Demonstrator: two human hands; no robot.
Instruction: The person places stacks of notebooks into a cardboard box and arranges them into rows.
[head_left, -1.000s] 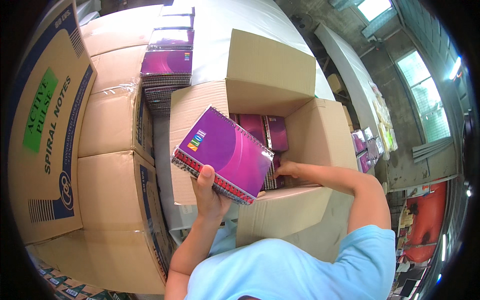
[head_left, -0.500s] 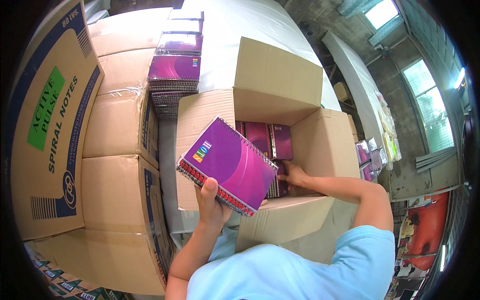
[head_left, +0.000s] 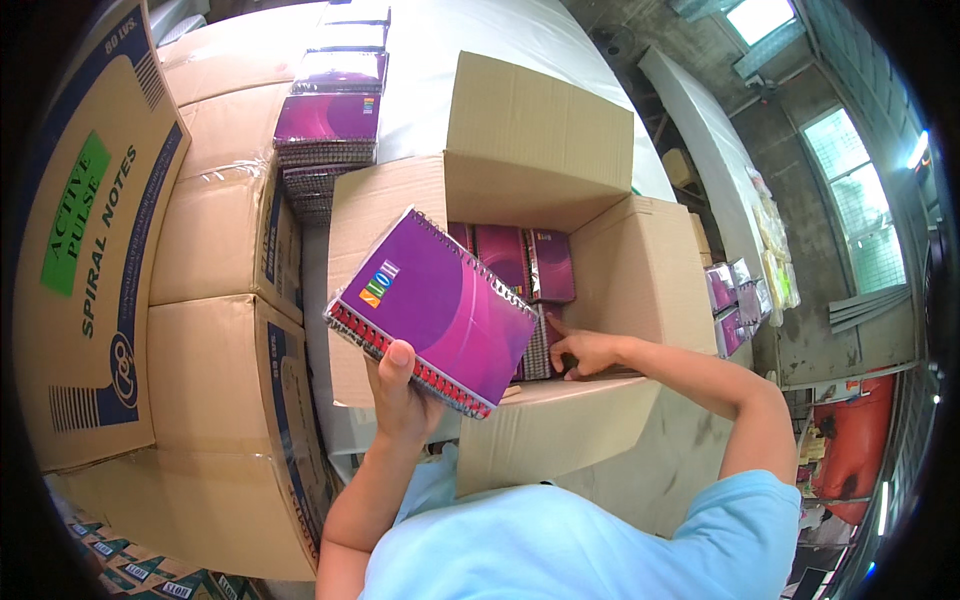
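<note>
My left hand (head_left: 402, 392) grips a pack of purple spiral notebooks (head_left: 440, 305), thumb on its lower edge. The pack is tilted above the near left part of an open cardboard box (head_left: 540, 115) and hides part of it. Inside the box, more purple spiral notebooks (head_left: 551, 262) stand packed in rows along the left and middle. My right hand (head_left: 590, 352) reaches into the box's near right part. Its index finger is stretched out against the notebooks, apart from the thumb, and it holds nothing that I can see.
Large closed cartons (head_left: 205, 375) are stacked on the left. Behind them stands a row of purple notebook stacks (head_left: 325, 118) beside a white-covered table (head_left: 420, 100). At the right, more notebooks (head_left: 728, 300) lie near another long white surface (head_left: 690, 120).
The whole view has shifted slightly, so the box and both hands appear a little further left. My right hand's index finger has stretched out along the notebooks. The left hand keeps its pack.
</note>
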